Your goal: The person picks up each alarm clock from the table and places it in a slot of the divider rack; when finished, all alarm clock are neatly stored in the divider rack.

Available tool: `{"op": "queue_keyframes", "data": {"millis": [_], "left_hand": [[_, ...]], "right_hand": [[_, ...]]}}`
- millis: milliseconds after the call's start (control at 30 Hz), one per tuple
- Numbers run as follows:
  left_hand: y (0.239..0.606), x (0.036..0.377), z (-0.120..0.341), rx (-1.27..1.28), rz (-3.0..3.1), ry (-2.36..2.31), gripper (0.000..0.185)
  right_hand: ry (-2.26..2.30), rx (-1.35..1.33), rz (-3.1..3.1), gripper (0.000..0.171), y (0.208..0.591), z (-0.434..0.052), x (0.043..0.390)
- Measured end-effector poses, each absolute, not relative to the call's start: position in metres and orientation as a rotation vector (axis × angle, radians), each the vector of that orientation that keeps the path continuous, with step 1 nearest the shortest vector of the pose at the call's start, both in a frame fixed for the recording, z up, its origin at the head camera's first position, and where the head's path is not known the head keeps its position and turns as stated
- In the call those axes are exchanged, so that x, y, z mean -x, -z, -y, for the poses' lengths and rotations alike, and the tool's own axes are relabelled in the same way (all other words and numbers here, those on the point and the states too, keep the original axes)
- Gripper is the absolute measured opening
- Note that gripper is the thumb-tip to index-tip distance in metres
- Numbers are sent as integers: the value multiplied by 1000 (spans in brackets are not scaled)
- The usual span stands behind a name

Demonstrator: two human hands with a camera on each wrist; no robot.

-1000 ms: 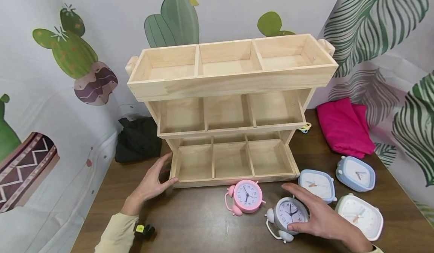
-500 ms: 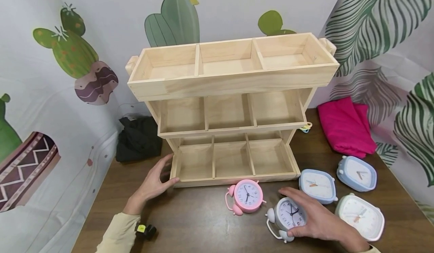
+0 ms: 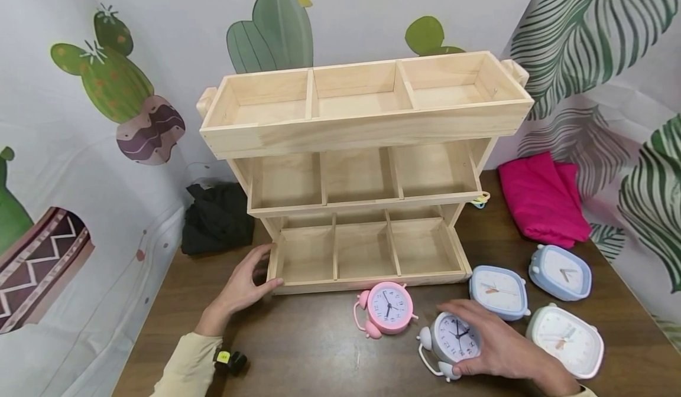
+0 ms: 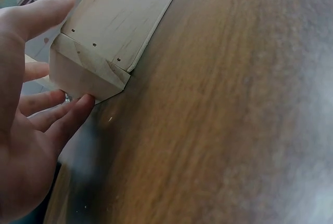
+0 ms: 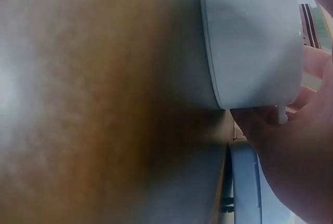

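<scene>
In the head view a three-tier wooden shelf with divided trays stands on the table. My left hand is at the left end of its lowest tray, thumb by the front corner. In the left wrist view, the fingertips touch the wooden end while the thumb stands apart. My right hand grips a pale grey twin-bell alarm clock lying face up, thumb on the near side and fingers on the far side. The right wrist view shows the clock's smooth side. A pink twin-bell alarm clock lies to its left.
Two blue alarm clocks and a white one lie to the right. Magenta cloth is at the back right. A black cloth bundle sits left of the shelf, and a small black object lies near my left sleeve.
My right hand has drawn in round the grey clock, which has turned or shifted slightly. The left hand has stayed almost still at the shelf's corner.
</scene>
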State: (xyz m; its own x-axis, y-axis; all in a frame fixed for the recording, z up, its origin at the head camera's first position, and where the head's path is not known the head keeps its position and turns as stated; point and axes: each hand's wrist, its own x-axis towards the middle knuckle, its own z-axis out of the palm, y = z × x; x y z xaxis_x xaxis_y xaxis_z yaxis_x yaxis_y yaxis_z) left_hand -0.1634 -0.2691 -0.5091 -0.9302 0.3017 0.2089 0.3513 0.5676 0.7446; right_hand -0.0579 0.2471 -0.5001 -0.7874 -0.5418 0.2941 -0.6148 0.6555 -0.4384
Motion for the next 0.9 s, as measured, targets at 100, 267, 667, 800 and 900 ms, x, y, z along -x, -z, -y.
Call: {"op": "queue_keyframes", "data": {"millis": [100, 267, 667, 800, 900], "left_hand": [[510, 163, 269, 568, 2728, 1310, 77], [510, 163, 269, 583, 2726, 1316, 81], [508, 166, 272, 594, 2725, 1362, 81], [509, 166, 271, 591, 2726, 1372, 80], [509, 165, 269, 579, 2725, 1374, 80]], "right_hand": [[-802, -966, 2741, 98, 500, -247, 57], [-818, -984, 2711, 93, 501, -249, 58], [-846, -1009, 2648, 86, 506, -246, 62], [-858, -1031, 2625, 86, 506, -247, 63], [-865, -1042, 2624, 86, 504, -247, 63]]}}
